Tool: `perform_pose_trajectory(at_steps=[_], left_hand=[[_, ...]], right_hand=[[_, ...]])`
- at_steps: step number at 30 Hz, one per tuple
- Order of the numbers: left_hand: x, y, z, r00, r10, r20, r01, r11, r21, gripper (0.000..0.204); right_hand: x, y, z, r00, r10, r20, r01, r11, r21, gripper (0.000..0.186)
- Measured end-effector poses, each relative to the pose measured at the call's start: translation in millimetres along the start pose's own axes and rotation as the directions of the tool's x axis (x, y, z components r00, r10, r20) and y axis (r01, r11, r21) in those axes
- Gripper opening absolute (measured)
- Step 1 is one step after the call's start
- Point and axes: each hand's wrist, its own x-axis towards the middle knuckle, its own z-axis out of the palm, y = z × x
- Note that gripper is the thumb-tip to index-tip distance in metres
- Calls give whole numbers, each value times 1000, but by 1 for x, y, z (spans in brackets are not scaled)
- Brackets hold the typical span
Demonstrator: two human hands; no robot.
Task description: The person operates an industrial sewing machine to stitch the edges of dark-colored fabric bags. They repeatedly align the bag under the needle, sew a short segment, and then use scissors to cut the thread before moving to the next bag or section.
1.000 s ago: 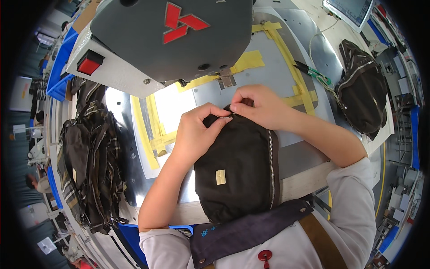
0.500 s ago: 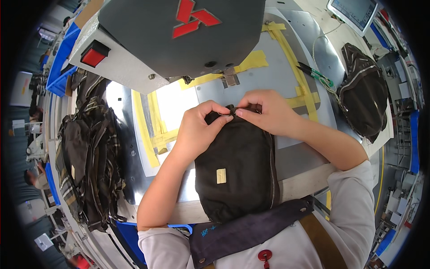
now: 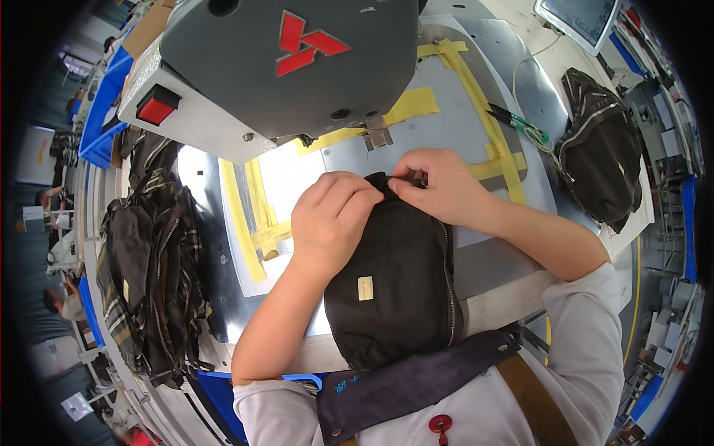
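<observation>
A dark brown fabric bag piece [image 3: 394,275] with a small cream label and a zipper down its right side lies before me, its lower end against my body. My left hand [image 3: 331,219] is closed on its top edge, fingers bent over and fingertips partly hidden. Close beside it, my right hand [image 3: 439,186] pinches the same top edge between thumb and fingers. Just beyond both hands is the small metal clamp [image 3: 378,137] under the dark sewing machine head [image 3: 297,82].
Yellow tape [image 3: 502,126] frames a plate on the metal worktop. At left hangs a heap of dark and plaid bag pieces [image 3: 156,275]. Green-handled thread snips [image 3: 532,132] and another dark bag [image 3: 602,156] lie at right. A screen [image 3: 584,18] and blue bin [image 3: 104,111] stand farther back.
My left hand has rolled over, its fingers now folded over the bag's top edge rather than pinching with the tips. The right hand keeps its pinch, barely shifted.
</observation>
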Motion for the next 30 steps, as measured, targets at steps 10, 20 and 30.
perform_pose_trajectory(at_steps=[10, 20, 30], left_hand=[[-3, -9, 1, 937, -307, 167, 340, 912, -228, 19], [3, -5, 0, 768, -530, 360, 637, 575, -513, 9], [5, -1, -7, 674, -579, 459, 738, 561, -376, 14]], right_hand=[[-2, 2, 1, 1000, -12, 11, 11, 999, 42, 16], [-2, 4, 1, 997, -78, 20, 77, 996, 49, 16], [1, 1, 2, 989, -135, 56, 135, 991, 1, 17]])
